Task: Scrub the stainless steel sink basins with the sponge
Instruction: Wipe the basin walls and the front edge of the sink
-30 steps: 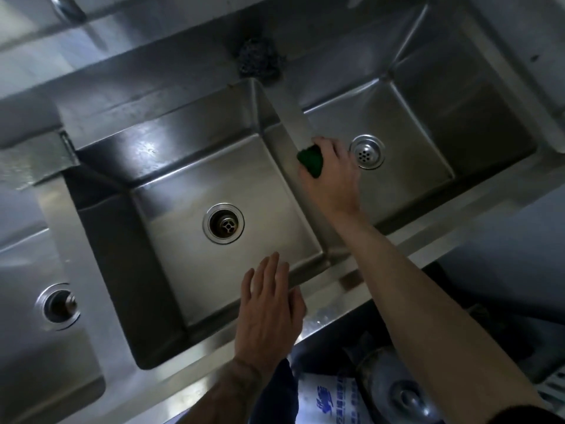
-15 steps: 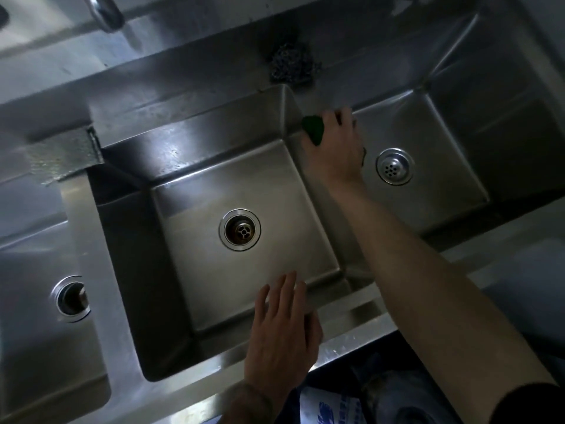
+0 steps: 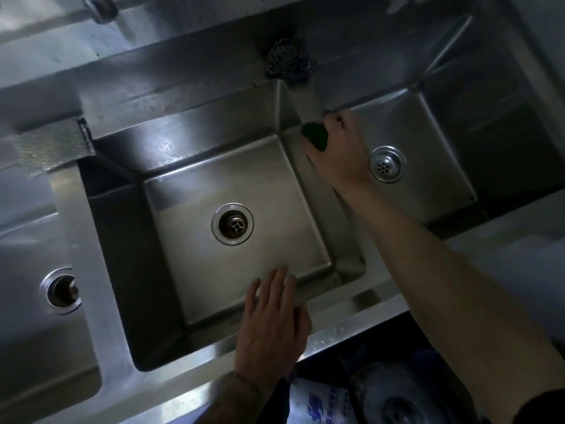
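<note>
Your right hand (image 3: 339,154) has run the dark green scrubbing sponge (image 3: 315,136) rearward along the steel divider (image 3: 336,237) between the middle basin (image 3: 198,255) and the right basin (image 3: 428,127). A second ago it was level with the right basin's perforated strainer drain (image 3: 388,163). Now it's at the divider's back end, near the rear corner. Your fingers are curled round the sponge, pressing it to the metal. Can't tell whether it's on the top edge or the right-basin face.

Your left hand (image 3: 272,325) hasn't shifted. It's flat on the front rim (image 3: 351,328), fingers straight and close together, tips over the middle basin's edge, holding nothing.

My read: that stroke is at the end of its travel. Either pull back along the divider or turn onto the rear wall. No suds show on any floor, so I can't tell what's already scrubbed. Assume most of the job remains.

Count:
- Basins: 3. The left basin (image 3: 27,316) is cut by the frame.
- Drains: 3, one per basin. The middle drain (image 3: 233,224) and left drain (image 3: 62,290) are open; the right has the strainer.
- Sponge: 1.
- Dark steel-wool scourer (image 3: 287,62): 1, on the back ledge at the divider's head, near the sponge but apart.
- Tap spout (image 3: 101,7): 1, cropped at top.
- Hands: 2.
</note>
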Motion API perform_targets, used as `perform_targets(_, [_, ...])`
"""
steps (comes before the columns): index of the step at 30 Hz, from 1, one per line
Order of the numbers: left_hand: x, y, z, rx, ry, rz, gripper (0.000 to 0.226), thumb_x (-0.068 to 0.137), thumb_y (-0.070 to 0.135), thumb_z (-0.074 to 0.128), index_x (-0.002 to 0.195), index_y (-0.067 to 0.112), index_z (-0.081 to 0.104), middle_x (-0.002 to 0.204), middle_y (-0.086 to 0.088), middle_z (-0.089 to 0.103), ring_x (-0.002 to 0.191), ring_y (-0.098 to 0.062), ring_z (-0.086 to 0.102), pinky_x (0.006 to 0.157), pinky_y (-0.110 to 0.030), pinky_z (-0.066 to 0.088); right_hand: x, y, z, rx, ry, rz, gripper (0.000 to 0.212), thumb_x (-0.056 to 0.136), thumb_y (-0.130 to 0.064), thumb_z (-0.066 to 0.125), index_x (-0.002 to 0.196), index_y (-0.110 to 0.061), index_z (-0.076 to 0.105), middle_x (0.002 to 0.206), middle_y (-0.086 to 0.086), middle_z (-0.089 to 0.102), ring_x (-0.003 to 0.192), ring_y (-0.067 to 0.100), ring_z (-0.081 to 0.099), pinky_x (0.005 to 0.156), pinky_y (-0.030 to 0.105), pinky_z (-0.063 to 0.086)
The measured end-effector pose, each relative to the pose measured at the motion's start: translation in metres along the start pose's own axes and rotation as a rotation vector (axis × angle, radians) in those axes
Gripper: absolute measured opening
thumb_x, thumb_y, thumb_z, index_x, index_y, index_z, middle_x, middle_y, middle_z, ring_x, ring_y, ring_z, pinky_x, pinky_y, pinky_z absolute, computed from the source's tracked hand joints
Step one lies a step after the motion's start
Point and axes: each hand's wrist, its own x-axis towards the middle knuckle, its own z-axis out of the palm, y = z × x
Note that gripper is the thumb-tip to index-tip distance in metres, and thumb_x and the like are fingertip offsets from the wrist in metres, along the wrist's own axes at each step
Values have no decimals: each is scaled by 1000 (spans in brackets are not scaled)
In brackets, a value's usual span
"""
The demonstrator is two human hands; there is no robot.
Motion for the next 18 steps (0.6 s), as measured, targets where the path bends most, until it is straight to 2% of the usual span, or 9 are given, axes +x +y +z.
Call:
perform_targets(4, [2, 4, -6, 10, -15, -11, 50, 95, 29, 52, 137, 5, 63, 152, -16, 57, 139, -34, 56, 117, -56, 43, -73, 35, -27, -22, -27, -56, 46, 90, -53, 64, 111, -12, 65, 116, 11, 58, 100, 33, 60, 78, 42, 54])
perform_targets(8, [1, 6, -13, 14, -39, -16, 49, 95, 27, 58, 138, 2, 63, 152, -17, 57, 139, -35, 56, 118, -56, 42, -153, 65, -49, 0, -64, -13, 41, 87, -53, 67, 111, -20, 64, 116, 2, 56, 101, 23, 58, 75, 33, 54])
perform_targets(11, [3, 8, -18, 24, -74, -18, 49, 97, 27, 54, 139, 2, 62, 153, -17, 56, 141, -34, 53, 119, -54, 39, -204, 78, -56, -17, -37, 77, 42, 87, -54, 65, 114, -22, 65, 122, -1, 54, 107, 23, 53, 85, 36, 53])
perform_targets(14, [3, 11, -26, 25, -105, -16, 49, 101, 29, 44, 139, 3, 60, 152, -15, 55, 142, -33, 52, 119, -52, 37, -241, 54, -44, -64, 68, 145, 38, 85, -46, 72, 111, -19, 68, 123, 2, 56, 110, 25, 50, 93, 41, 46])
perform_targets(18, [0, 10, -32, -60, -64, 0, 51, 101, 31, 38, 133, 0, 63, 149, -19, 58, 134, -38, 58, 112, -56, 45, -271, 23, -35, -83, -32, -83, 39, 87, -53, 68, 107, -20, 67, 115, 3, 60, 106, 25, 55, 89, 39, 47])
